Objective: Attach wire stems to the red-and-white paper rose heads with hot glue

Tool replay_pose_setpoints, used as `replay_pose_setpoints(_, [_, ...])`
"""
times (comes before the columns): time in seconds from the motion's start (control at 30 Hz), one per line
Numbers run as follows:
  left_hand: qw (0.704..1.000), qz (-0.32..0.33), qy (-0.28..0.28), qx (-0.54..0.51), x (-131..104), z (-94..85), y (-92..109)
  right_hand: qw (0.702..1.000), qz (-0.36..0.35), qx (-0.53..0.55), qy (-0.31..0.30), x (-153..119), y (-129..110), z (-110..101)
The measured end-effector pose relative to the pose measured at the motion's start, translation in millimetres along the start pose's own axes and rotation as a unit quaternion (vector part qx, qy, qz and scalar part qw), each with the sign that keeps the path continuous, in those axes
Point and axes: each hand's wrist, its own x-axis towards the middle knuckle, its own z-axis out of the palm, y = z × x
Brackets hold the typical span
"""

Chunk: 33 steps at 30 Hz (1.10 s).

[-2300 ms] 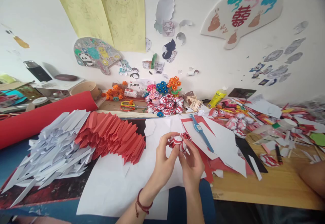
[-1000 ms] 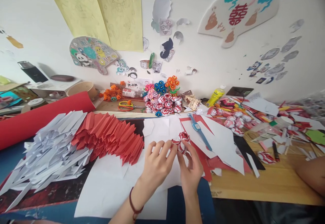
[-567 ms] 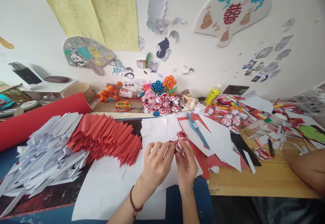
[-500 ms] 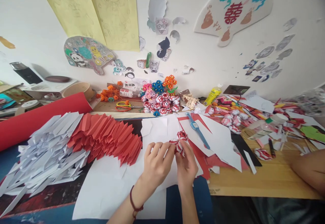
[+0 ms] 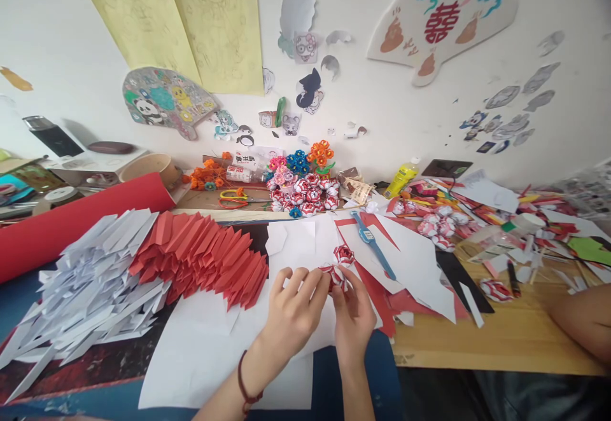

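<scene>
Between my two hands is a red-and-white paper flower, partly hidden by my fingers. My left hand, with a dark red cord bracelet at the wrist, pinches its left side. From the right, my right hand holds it with thumb and fingers. Just beyond the fingertips lies a second red-and-white paper flower on the white paper. Left of my hands spreads a row of folded red paper pieces, beside a heap of folded white paper strips.
A blue watch lies on paper to the right. Finished paper flowers cluster at the back, near yellow-handled scissors. A red paper roll lies at left. Another person's arm rests at the right edge.
Both hands stay on the flower, with only slight finger shifts. The right hand sits a little further right. The whole view has shifted slightly.
</scene>
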Motion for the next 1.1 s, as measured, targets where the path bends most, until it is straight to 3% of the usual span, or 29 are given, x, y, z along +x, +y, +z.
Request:
replay_pose_setpoints(0.53, [0.995,0.099,0.013,0.009,4.1,-8.1,-1.7,0.999,0.027,-0.037,-0.028,-1.7,-4.3,-8.1])
replay_pose_setpoints(0.87, [0.999,-0.018,-0.018,0.029,-7.5,-0.7,1.8,1.000,0.003,-0.021,-0.016,-2.7,3.9,-4.7])
replay_pose_setpoints(1.1, [0.999,0.007,0.015,0.037,-7.4,-1.2,6.3,0.999,0.000,-0.031,-0.012,-6.3,2.6,-5.1])
